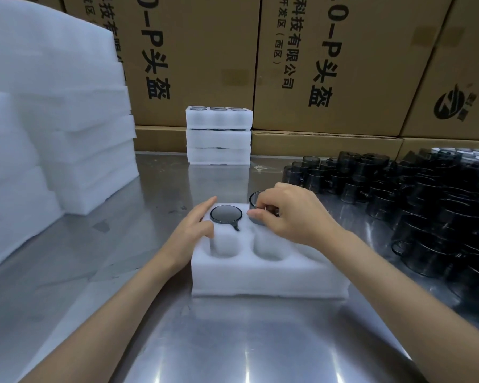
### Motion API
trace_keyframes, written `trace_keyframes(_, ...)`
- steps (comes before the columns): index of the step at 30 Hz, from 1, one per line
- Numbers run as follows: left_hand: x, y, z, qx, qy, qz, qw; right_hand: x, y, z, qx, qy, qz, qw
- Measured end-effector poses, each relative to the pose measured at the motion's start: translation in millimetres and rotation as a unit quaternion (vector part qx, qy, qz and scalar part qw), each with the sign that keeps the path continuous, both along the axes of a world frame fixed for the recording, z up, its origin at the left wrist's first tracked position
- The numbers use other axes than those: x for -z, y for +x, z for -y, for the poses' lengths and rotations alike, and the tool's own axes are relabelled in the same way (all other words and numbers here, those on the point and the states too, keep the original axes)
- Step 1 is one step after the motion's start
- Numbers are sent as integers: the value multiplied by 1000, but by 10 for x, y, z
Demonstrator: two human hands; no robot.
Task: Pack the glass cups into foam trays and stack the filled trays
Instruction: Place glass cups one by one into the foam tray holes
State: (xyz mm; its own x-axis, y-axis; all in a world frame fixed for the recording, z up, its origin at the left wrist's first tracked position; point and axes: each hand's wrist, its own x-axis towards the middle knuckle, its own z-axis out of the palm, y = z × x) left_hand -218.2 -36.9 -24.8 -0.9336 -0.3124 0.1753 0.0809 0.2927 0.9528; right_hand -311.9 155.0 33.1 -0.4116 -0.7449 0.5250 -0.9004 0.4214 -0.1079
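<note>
Right hand grips a dark glass cup over the foam tray; left hand, fingers straight, presses the tray beside it.

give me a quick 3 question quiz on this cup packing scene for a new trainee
1. True or false: the white foam tray nearest the person is full.
2. Which hand holds a dark glass cup at a far pocket: A left, B right?
3. Fill in: the finished stack of white foam trays stands against the brown cardboard ____.

Key: 1 false, one seated dark cup, near pockets empty. 2 B, right hand; left hand rests on the tray. 3 boxes.
</note>
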Motion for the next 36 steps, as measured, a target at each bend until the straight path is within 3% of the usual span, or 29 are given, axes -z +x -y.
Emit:
trace_keyframes(5,-82,57,-18,10,-28,-12,999,-30,-40,-28,31,13,11,999)
trace_keyframes(10,-316,158,-58,21,-129,-61,990,-185,-48,-119,51,-87,90,991)
trace_keyframes(13,-461,245,-181,66,-242,-74,965,-237,-83,-177,61,0,166,984)
trace_keyframes(16,-496,283,-314,102,-378,-39,919,-217,-105,-182,32,95,263,959)
trace_keyframes(19,-456,289,-367,122,-429,11,895,-162,-119,-143,35,138,289,946)
trace_keyframes(25,-435,260,-394,110,-443,52,888,-15,-125,-63,83,240,266,930)
trace_keyframes(31,-388,234,-382,115,-420,53,899,-1,-165,-53,92,251,260,928)
trace_keyframes(34,-333,200,-363,100,-312,10,945,-7,-218,-87,72,205,269,938)
trace_keyframes(36,-310,196,-338,90,-167,-53,980,-35,-312,-141,64,84,284,953)
